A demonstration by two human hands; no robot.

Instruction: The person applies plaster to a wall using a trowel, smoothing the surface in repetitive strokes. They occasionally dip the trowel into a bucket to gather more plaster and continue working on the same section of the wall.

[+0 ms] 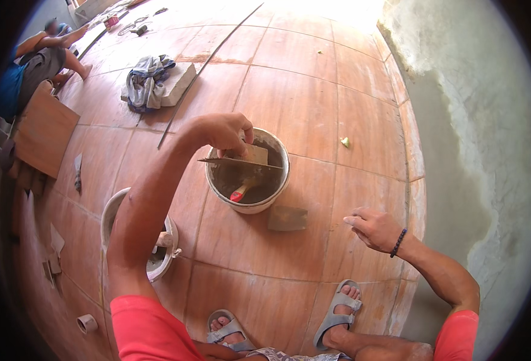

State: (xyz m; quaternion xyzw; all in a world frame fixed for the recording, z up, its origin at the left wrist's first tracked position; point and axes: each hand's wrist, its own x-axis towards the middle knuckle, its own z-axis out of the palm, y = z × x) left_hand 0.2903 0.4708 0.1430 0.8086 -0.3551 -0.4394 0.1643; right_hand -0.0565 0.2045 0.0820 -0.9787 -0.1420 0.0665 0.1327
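My left hand [232, 135] reaches over a round bucket [250, 208], closed on a flat trowel [220, 160] whose thin blade appears nearly edge-on across the bucket's mouth. A tan block-shaped piece [256, 154] shows right behind the blade, next to my fingertips; I cannot tell whether it belongs to the trowel. Inside the bucket, a brush [244, 189] with a red-tipped handle leans in grey material. A grey-brown rectangular piece [288, 218] lies on the tiles beside the bucket. My right hand [377, 230], fingers loosely bent and apart, hovers empty over the floor near the wall.
A second bucket [173, 231] stands under my left forearm. A rag [148, 81] covers part of a pale block [180, 84]; a long thin strip [214, 57] runs past it. Another person [37, 63] sits far left. A grey plastered wall [458, 156] borders the right.
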